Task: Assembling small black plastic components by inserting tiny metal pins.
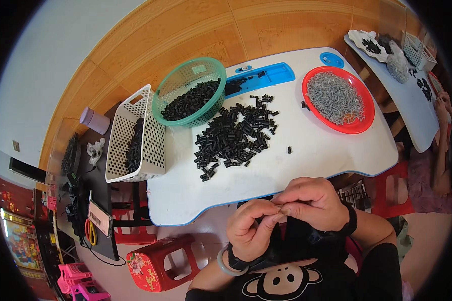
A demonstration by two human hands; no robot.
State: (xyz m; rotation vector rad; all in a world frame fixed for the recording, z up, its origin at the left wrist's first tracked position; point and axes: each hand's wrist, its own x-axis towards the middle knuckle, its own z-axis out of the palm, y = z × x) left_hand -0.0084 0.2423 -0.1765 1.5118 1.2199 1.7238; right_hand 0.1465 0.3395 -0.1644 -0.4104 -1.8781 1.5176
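Meeting fingertip to fingertip just in front of the bench's near edge, the left hand point(248, 228) and right hand point(316, 205) are each closed in a pinch of thumb and forefinger; whatever lies between them is hidden, so what is gripped cannot be told. Nearest on the white bench point(326, 158) is a single black piece point(289, 149), short, dark and roughly cylindrical. Farther left, a loose heap of like black pieces point(236, 133) spreads across the middle, lying at all angles, with a slight sheen. Beyond its far left side, a round green basket point(176, 83) holds many more small black parts. At the bench's left edge, a tall white perforated basket point(150, 155) contains black parts too. At the far edge, a blue tray point(278, 74) carries dark pieces in its left portion. To the right, a round red plate point(369, 108) is heaped with silvery screws point(336, 98); another black item point(305, 105) lies by its left rim. On a second bench at far right, a white tray point(357, 36) bears black pieces.
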